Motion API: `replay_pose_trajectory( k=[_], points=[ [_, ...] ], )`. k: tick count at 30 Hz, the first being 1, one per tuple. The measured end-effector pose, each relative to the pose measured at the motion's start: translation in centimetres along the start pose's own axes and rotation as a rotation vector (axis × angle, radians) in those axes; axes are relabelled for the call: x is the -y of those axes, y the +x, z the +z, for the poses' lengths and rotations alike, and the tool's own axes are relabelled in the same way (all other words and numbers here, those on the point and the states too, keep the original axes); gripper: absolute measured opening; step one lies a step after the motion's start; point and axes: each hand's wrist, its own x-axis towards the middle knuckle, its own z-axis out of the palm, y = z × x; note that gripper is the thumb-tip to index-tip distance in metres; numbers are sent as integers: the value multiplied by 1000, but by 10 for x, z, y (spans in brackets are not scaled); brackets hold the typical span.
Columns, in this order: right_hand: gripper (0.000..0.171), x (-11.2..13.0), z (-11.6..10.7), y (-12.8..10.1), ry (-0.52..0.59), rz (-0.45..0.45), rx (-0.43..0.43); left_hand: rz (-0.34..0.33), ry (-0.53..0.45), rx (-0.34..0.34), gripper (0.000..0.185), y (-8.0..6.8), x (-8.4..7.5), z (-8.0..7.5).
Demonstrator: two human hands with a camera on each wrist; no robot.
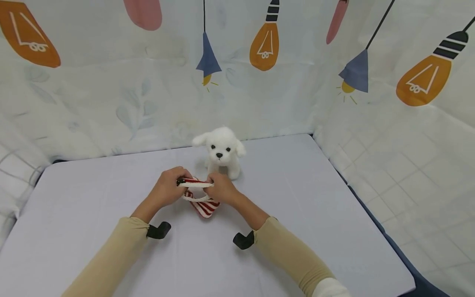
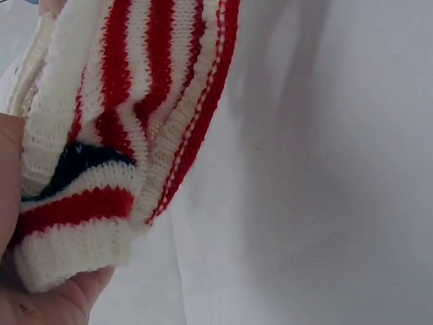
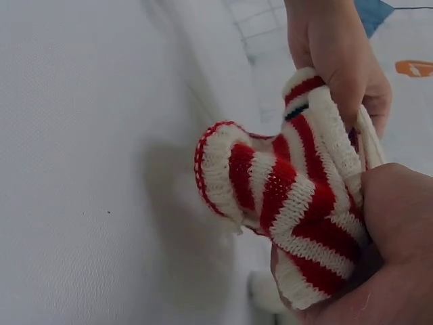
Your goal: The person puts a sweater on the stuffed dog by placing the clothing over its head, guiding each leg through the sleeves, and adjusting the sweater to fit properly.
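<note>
Just in front of white plush dog (image 1: 221, 152), head view: left hand (image 1: 168, 189) and right hand (image 1: 222, 189) each pinch rim of striped knit garment (image 1: 200, 198), stretching opening between them above grey table (image 1: 92, 214).
Left wrist view: fingers (image 2: 40, 298) clamped on cream ribbed cuff, red stripes, dark patch.
Right wrist view: both hands grip garment, right hand (image 3: 379, 257) nearest camera.

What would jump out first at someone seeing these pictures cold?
Probably the white plush dog, sitting upright at the far middle of the pale table. Just in front of it, the left hand and right hand stretch open a small red-and-white striped knitted garment between them. Behind, a curtain printed with orange light bulbs and blue lamps catches the eye.
</note>
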Motion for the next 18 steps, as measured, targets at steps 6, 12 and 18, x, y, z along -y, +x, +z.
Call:
replay_pose_trajectory(
  k=[6,12,18],
  points=[
    [21,-3,0,0,77,76,34,-24,-13,30,21,0,0,4],
    [14,-1,-1,-2,135,57,23,-36,-111,137,32,-2,-1,6],
    [18,2,-3,-3,72,-25,30,-28,-168,265,50,0,-4,4]
  ],
)
